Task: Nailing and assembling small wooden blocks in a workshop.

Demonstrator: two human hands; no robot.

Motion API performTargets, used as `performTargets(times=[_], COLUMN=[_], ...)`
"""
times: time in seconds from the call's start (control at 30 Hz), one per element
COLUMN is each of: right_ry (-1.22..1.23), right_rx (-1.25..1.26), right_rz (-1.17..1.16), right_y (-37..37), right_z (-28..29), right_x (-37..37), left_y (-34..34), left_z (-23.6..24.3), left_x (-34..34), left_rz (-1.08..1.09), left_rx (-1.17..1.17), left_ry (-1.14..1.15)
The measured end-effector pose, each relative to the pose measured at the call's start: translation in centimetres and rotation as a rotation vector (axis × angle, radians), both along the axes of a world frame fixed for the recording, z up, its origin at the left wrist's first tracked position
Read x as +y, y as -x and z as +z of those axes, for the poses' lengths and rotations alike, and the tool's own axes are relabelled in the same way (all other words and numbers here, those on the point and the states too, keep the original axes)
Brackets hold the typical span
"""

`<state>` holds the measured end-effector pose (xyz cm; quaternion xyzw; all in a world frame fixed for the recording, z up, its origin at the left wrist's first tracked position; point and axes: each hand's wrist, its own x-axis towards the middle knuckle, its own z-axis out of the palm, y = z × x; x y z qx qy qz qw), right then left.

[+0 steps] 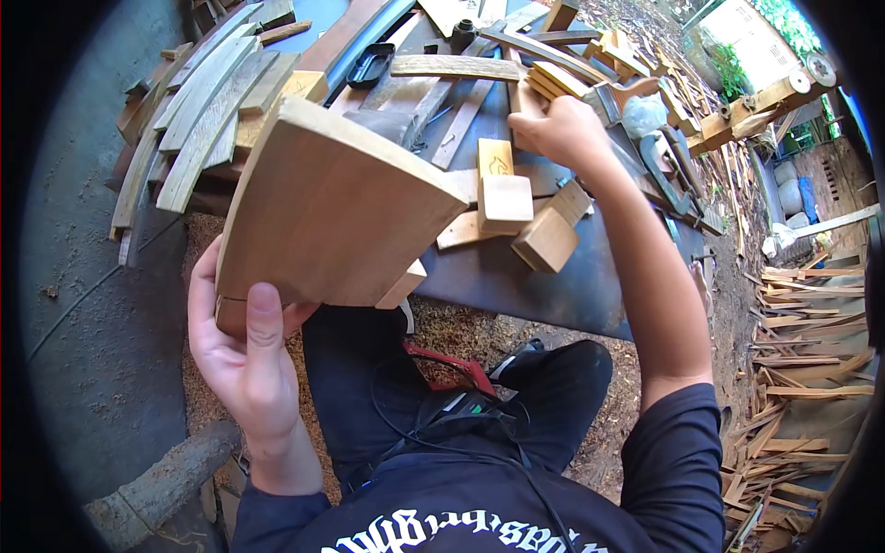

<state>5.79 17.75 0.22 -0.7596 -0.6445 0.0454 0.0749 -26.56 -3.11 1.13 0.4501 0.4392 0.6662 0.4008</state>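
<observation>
My left hand (253,355) grips a broad wooden panel (332,207) by its lower left corner, thumb on the near face. The panel is slightly curved and held tilted up before me. Over the worktable, my right hand (564,134) is closed around a reddish-brown wooden piece (526,99), mostly hidden by the fingers. Just below that hand, two square-ended wooden blocks (506,201) lie on the table. A curved wooden slat (455,67) rests to the left of the hand, and a paintbrush (606,103) lies at its right.
The dark worktable (553,295) carries a black plastic tray (371,66), a clamp (662,170) and many wood offcuts. Curved slats (217,115) are stacked at the left. Wood strips (802,392) cover the ground at right; a log (166,484) lies lower left. Sawdust surrounds my legs.
</observation>
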Motion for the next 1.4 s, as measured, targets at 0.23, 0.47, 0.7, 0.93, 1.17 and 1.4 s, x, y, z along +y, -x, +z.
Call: performTargets(times=[0.23, 0.47, 0.7, 0.93, 1.17, 1.4], right_ry=[0.181, -0.031, -0.352, -0.474, -0.564, -0.631], right_rx=[0.915, 0.939, 0.366, 0.182, 0.151, 0.217], right_rz=[-0.189, -0.063, -0.051, -0.105, -0.179, -0.11], right_y=[-3.3, -5.8, -4.0, -1.0, -1.8, -2.2], right_z=[5.0, 7.9, 4.4, -2.8, -5.6, -5.7], right_x=[-4.0, -15.8, -32.2, -36.8, -32.5, -31.4], left_y=[0.8, 0.4, -5.2, -15.2, -17.5, -18.0], left_z=[0.6, 0.5, 1.5, 0.5, 0.4, -0.4], left_x=[2.0, 0.9, -1.3, -0.3, 0.6, 2.0], left_rz=[0.038, 0.015, -0.195, -0.408, -0.403, -0.54], left_rx=[-0.002, -0.026, -0.123, 0.428, 0.698, 0.698], left_ry=[0.003, -0.026, -0.115, -0.369, -0.431, -0.205])
